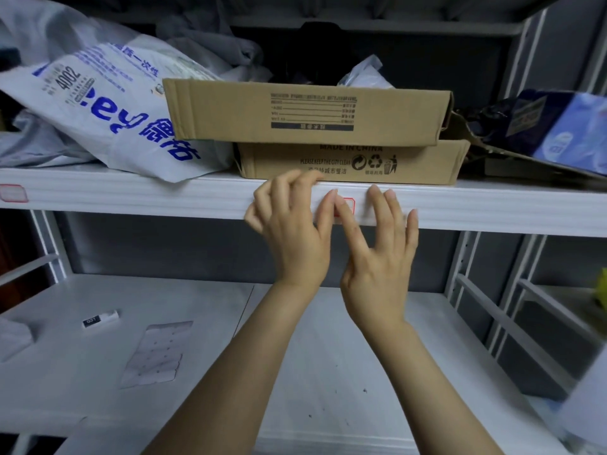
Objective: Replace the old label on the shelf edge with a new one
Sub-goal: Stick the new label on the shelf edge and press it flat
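A small white label with a red border [348, 205] is on the white shelf edge [164, 197], mostly hidden by my fingers. My left hand [292, 231] rests against the edge just left of it, thumb tip on the label's left side, other fingers spread upward. My right hand [377, 257] is just right of it, index finger laid across the label, remaining fingers splayed on the edge. Neither hand grips anything. A second red-bordered label [13, 193] sits far left on the same edge.
Two stacked cardboard boxes [308, 113] and a grey printed plastic bag [108, 116] fill the shelf above the edge. On the lower shelf lie a label backing sheet [154, 353] and a small white stick-shaped item [100, 318]. Metal uprights stand at the right.
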